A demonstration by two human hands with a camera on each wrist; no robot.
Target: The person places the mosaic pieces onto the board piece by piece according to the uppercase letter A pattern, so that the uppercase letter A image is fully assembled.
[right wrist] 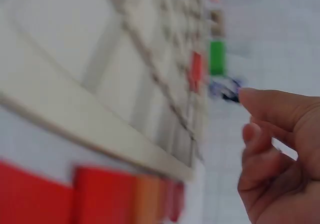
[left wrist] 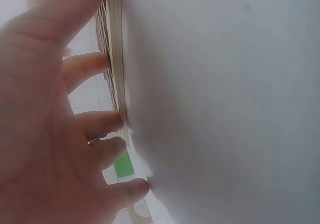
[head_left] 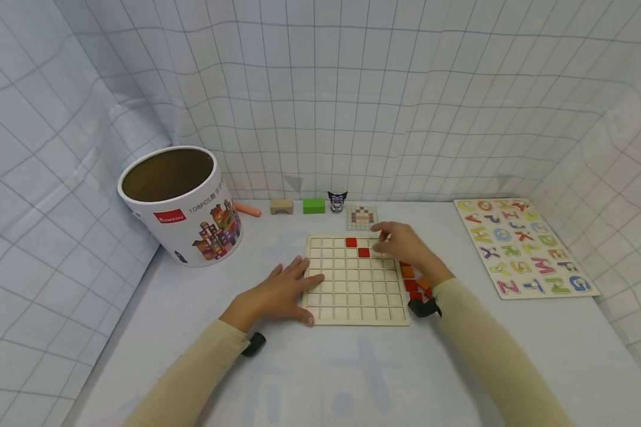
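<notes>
Head view puts a bucket [head_left: 160,237] left of the board [head_left: 347,284] and a letter puzzle [head_left: 521,251] to its right. Against the board's left edge rests the left hand [head_left: 280,292], fingers spread. Over the board's far right part hangs the right hand [head_left: 406,244], thumb and forefinger loosely bent and apart, nothing visible between them. Just beyond the board is a pattern card [head_left: 360,224]. Red tiles [head_left: 364,252] sit in two of the board's squares; loose tiles [head_left: 409,285] lie along its right edge. Good placing probably means bracing the board, checking the card, and lowering each tile level.
</notes>
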